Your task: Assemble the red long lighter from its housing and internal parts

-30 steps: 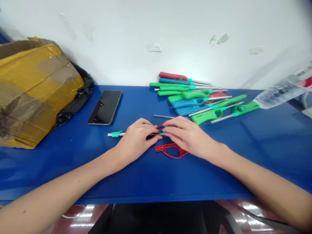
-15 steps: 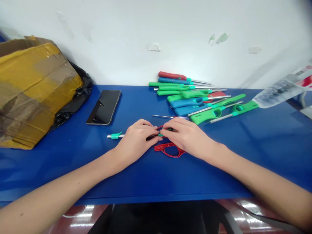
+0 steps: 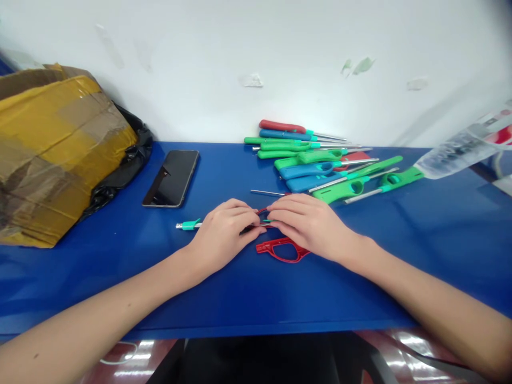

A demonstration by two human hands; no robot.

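Note:
In the middle of the blue table, my left hand [image 3: 224, 226] is closed around a partly built gas lighter. Its metal tube with a green collar [image 3: 188, 225] sticks out to the left, and part of its red handle shell [image 3: 263, 210] shows between my hands. My right hand [image 3: 310, 218] pinches a small green piece [image 3: 269, 220] against that shell; its palm hides the rest. A loose red handle half [image 3: 282, 249] with a finger loop lies just below the right fingers, partly covered. Behind the right hand pokes a thin metal shaft [image 3: 267, 192], its other end hidden.
Several gas lighters [image 3: 308, 169] in green, blue and red are heaped at the back right, beside a clear plastic bag [image 3: 452, 152]. A black phone [image 3: 171, 178] lies back left. A taped cardboard box [image 3: 60, 154] with black plastic stands far left. A white wall rises behind.
My right fingers have shifted slightly, and the small green piece shows more between the hands. The loose red handle half has slid a little to the right. My left hand stays nearly still.

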